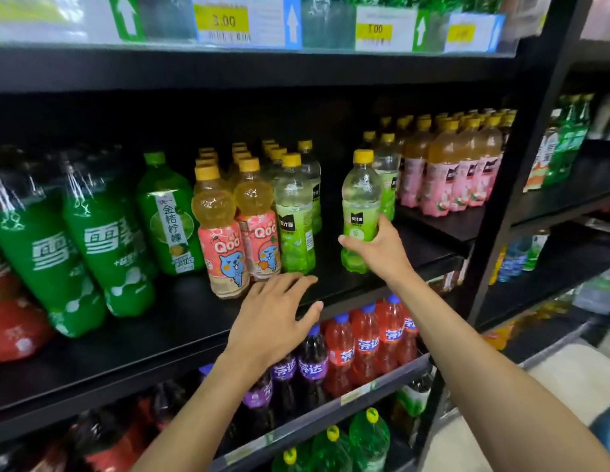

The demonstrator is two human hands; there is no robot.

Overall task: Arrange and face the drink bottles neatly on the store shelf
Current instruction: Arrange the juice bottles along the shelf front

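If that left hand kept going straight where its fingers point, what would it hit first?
The left hand would likely meet the pale green bottle beside the Qoo bottles first, though depth is unclear.

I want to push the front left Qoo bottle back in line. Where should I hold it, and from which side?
Put the grip on the Qoo bottle at its narrow waist, just under the round shoulder, coming from the front: it stands ahead of its row, and neighbouring bottles crowd both sides.

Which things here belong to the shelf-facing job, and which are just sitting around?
In the job: right hand gripping pale green bottle; open left hand; Qoo bottles; middle shelf.
Just around: price tags; red and purple sodas below.
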